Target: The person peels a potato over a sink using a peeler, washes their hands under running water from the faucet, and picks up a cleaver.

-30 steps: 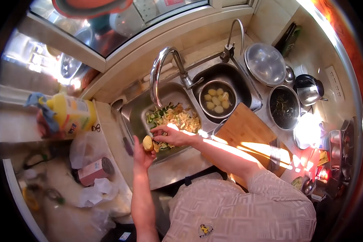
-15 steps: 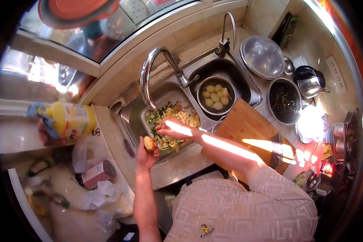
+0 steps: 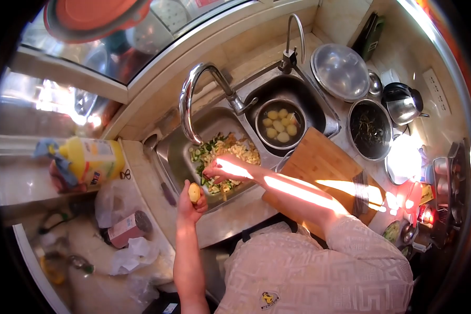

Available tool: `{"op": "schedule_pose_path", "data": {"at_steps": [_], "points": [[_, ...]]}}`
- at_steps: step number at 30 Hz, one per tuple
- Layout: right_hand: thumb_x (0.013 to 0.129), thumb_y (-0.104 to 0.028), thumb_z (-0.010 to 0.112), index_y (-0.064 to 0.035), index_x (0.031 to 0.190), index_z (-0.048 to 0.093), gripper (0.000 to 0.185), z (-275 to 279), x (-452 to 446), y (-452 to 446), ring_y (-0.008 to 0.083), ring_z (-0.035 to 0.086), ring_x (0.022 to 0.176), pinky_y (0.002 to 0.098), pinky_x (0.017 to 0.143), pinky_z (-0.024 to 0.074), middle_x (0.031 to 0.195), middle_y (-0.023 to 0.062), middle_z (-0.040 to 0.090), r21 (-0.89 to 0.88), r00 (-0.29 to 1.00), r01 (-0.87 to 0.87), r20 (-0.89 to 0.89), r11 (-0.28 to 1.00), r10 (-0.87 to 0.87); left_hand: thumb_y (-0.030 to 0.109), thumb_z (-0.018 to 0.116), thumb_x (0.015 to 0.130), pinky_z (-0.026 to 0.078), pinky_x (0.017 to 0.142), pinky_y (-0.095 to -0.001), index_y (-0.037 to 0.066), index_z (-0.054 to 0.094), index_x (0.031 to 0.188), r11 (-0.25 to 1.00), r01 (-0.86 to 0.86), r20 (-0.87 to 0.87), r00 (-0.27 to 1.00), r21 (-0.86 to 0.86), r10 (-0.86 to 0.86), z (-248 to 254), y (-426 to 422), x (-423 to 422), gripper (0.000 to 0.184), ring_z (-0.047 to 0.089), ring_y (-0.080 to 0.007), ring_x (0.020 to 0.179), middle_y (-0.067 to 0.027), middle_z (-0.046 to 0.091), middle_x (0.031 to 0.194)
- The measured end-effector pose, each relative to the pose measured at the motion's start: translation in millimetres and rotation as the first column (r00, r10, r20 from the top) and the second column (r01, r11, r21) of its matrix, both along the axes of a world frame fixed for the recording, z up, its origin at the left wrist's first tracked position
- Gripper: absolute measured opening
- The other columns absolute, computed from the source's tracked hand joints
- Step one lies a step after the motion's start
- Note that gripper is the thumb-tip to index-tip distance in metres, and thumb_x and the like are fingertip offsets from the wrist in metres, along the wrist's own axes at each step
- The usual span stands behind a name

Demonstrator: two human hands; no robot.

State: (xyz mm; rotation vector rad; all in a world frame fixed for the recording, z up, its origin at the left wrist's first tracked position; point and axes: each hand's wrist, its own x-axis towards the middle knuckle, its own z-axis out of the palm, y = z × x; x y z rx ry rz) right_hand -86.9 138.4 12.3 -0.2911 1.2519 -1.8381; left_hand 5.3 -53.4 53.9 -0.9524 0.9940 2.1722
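- Yellow bottle, a blue cloth draped at its cap end; position by the window side, well apart from both hands.
- Left hand, one; fingers curled round a potato, thumb upright along its side.
- Said potato, one; pale yellow, held at the near edge of the left sink basin, above counter level.
- Right hand, one; fingers bent loosely inward, any tool within not possible to make out. Change: a second ago beside the potato, now drawn off it and hanging over the peelings. Bearing on the work, by judgement: a pause in peeling.
- Peelings, green and pale, heaped in the left basin.
- Metal pot, in the right basin; pale round pieces inside.
- Wooden board, tilted beside the sink, beyond the right forearm.
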Motion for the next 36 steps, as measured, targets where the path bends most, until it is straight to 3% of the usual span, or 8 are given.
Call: {"op": "schedule_pose_path", "data": {"at_steps": [4, 12, 14, 16, 18, 20, 28, 36], "points": [[0.084, -0.027, 0.063, 0.0011, 0.095, 0.058, 0.03, 9.1, 14.3, -18.1, 0.0128, 0.057, 0.093, 0.0265, 0.072, 0.0498, 0.093, 0.0095, 0.061, 0.117, 0.847, -0.06, -0.519, 0.991, 0.112, 0.048, 0.033, 0.094, 0.022, 0.034, -0.0202, 0.013, 0.051, 0.079, 0.978, -0.061, -0.001, 0.998, -0.198, 0.062, 4.9, 15.4, -9.7, 0.042, 0.032, -0.0082, 0.038, 0.0009, 0.04, 0.051], [0.086, -0.02, 0.06, 0.0047, 0.085, 0.054, 0.026, 18.4, 5.7, -6.5, 0.0177, 0.061, 0.086, 0.0341, 0.076, 0.0562, 0.091, 0.0128, 0.06, -0.252, 0.976, 0.135, 0.2, 0.958, -0.085, 0.045, 0.037, 0.093, 0.022, 0.034, -0.0239, 0.009, 0.051, 0.065, 0.992, 0.108, -0.145, 0.983, -0.06, -0.115, 5.5, 4.7, -4.9, 0.048, 0.032, -0.0109, 0.035, -0.0005, 0.039, 0.047], [0.086, -0.02, 0.061, 0.0041, 0.083, 0.055, 0.025, 33.9, 2.1, -6.6, 0.0174, 0.061, 0.083, 0.0326, 0.073, 0.0563, 0.09, 0.0125, 0.06, -0.109, 0.998, -0.024, 0.053, 0.994, 0.029, 0.042, 0.037, 0.094, 0.025, 0.036, -0.0246, 0.007, 0.05, 0.065, 0.819, 0.074, -0.133, 0.975, -0.568, -0.18, 8.1, 12.4, -7.5, 0.047, 0.037, -0.0117, 0.038, -0.0021, 0.042, 0.049], [0.085, -0.02, 0.062, 0.0028, 0.08, 0.056, 0.024, 48.3, 2.4, -6.2, 0.0179, 0.062, 0.083, 0.031, 0.073, 0.0565, 0.087, 0.0121, 0.06, 0.15, 0.977, -0.146, -0.133, 0.978, 0.166, 0.042, 0.036, 0.094, 0.027, 0.037, -0.0246, 0.007, 0.05, 0.067, 0.724, 0.071, -0.142, 0.963, -0.686, -0.229, 2.6, 13.8, -7.4, 0.047, 0.039, -0.0119, 0.04, -0.0027, 0.044, 0.051], [0.085, -0.02, 0.062, 0.0015, 0.077, 0.055, 0.024, 16.3, 5.8, -14.7, 0.0181, 0.062, 0.082, 0.0289, 0.071, 0.0559, 0.088, 0.0123, 0.061, -0.046, 0.995, -0.101, -0.006, 0.994, 0.101, 0.041, 0.035, 0.095, 0.029, 0.039, -0.0246, 0.007, 0.05, 0.068, 0.61, 0.053, -0.147, 0.951, -0.791, -0.273, -5.5, 9.7, -5.0, 0.046, 0.042, -0.0121, 0.042, -0.0034, 0.046, 0.053], [0.086, -0.021, 0.061, 0.001, 0.076, 0.054, 0.025, 7.4, 5.8, -14.3, 0.018, 0.062, 0.083, 0.0294, 0.07, 0.0552, 0.092, 0.0137, 0.061, -0.215, 0.945, 0.076, 0.327, 0.974, -0.001, 0.042, 0.035, 0.095, 0.033, 0.042, -0.0248, 0.009, 0.051, 0.072, 0.967, -0.104, -0.395, 0.919, -0.233, 0.004, -11.3, 0.4, 1.5, 0.044, 0.044, -0.0126, 0.046, -0.0035, 0.048, 0.056], [0.085, -0.031, 0.062, -0.0002, 0.085, 0.051, 0.033, 17.7, 13.2, -19.0, 0.0157, 0.059, 0.089, 0.0311, 0.07, 0.0529, 0.093, 0.01, 0.06, -0.098, 0.991, -0.119, -0.072, 0.988, 0.112, 0.067, 0.026, 0.086, 0.021, 0.036, -0.0221, 0.01, 0.046, 0.064, 0.999, -0.036, -0.062, 0.997, -0.006, 0.036, 17.6, 16.7, -3.8, 0.064, 0.028, -0.0107, 0.037, 0.0002, 0.033, 0.045], [0.087, -0.031, 0.06, -0.001, 0.086, 0.051, 0.032, 24.8, 20.3, -22.4, 0.0121, 0.058, 0.079, 0.0267, 0.066, 0.0512, 0.087, 0.0078, 0.06, -0.214, 0.981, 0.045, 0.196, 0.976, -0.002, 0.07, 0.024, 0.085, 0.019, 0.033, -0.0219, 0.009, 0.043, 0.057, 0.865, 0.12, -0.134, 0.989, 0.487, -0.062, 6.3, 6.2, 0.6, 0.07, 0.021, -0.0103, 0.034, 0.0009, 0.03, 0.039]]}}
